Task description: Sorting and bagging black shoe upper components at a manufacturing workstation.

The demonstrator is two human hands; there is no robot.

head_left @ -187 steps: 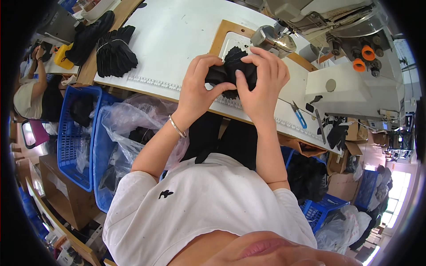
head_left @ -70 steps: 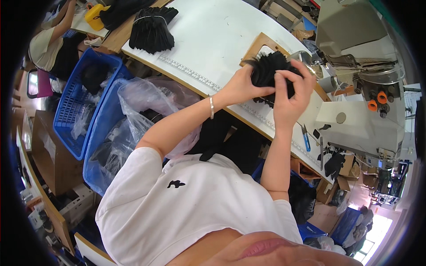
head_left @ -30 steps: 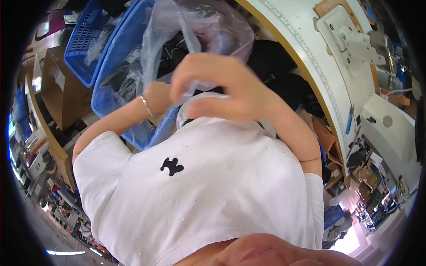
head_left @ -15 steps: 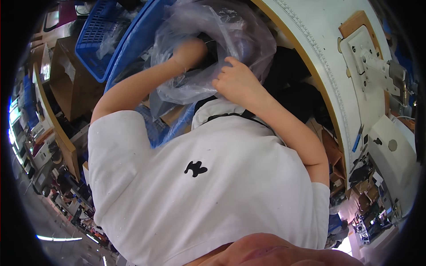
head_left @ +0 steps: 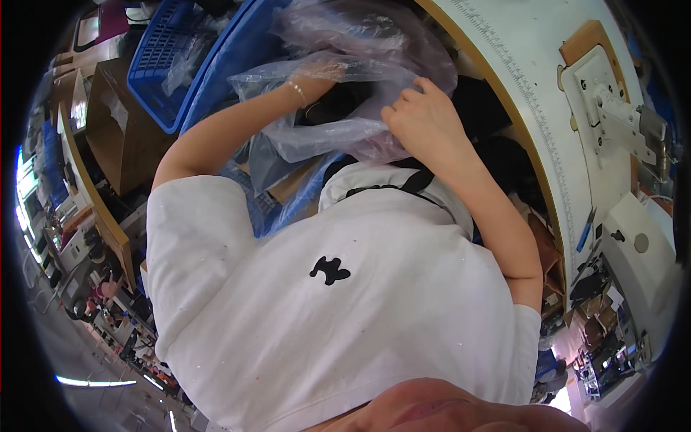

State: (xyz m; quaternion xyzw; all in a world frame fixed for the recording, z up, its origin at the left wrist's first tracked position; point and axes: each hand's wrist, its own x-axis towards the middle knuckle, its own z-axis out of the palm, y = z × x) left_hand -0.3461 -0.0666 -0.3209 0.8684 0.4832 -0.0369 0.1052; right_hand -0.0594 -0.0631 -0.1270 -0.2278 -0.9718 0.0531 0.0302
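A large clear plastic bag (head_left: 309,144) lies in front of my lap with its mouth spread. My left hand (head_left: 317,75) reaches in at the mouth, its fingers behind a fold of film, so their grip cannot be made out. My right hand (head_left: 426,119) is closed on the bag's rim at the right side, thumb and fingertips pinching the film. Between the hands, a dark item (head_left: 337,105) shows inside the opening; its kind is unclear.
A blue basket (head_left: 155,68) stands at the far left, beside a cardboard box (head_left: 119,137). Blue plastic sheeting (head_left: 216,75) runs beside the bag. To the right curves a white worktable (head_left: 529,93) with a sewing machine (head_left: 626,133) and a blue-handled tool (head_left: 585,234).
My left hand has gone from a blurred motion over the bag to behind its film. My right hand has shifted right with the rim, and the bag's mouth is stretched wider.
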